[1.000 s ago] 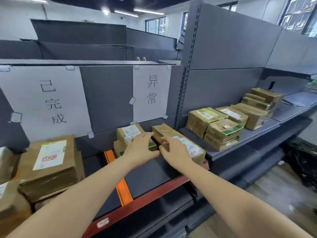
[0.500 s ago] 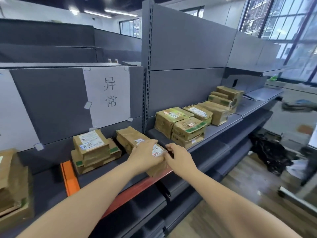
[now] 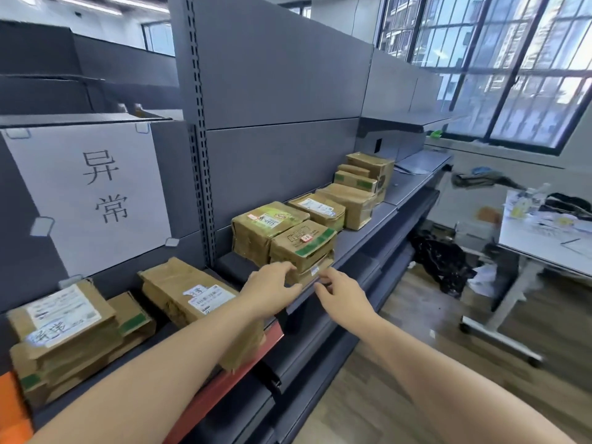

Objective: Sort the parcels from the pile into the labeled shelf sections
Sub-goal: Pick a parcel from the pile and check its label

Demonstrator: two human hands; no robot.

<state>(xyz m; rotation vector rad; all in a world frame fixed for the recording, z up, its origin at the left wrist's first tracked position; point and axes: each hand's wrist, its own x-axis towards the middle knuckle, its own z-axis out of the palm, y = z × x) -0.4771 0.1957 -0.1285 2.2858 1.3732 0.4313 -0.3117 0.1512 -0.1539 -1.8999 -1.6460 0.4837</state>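
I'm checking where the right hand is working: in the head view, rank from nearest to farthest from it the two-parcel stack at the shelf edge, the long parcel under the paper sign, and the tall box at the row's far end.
1. Two-parcel stack, just ahead of the right hand.
2. Long parcel, to the left.
3. Tall box, far back right.

Grey shelf [image 3: 362,241]: brown parcels [image 3: 282,232] in row; two-parcel stack [image 3: 70,331] leftmost.

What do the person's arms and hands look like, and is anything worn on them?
Both forearms are bare to the edge of the picture: no sleeves show. The left hand and the right hand carry no gloves, rings, watch or bands that can be seen.
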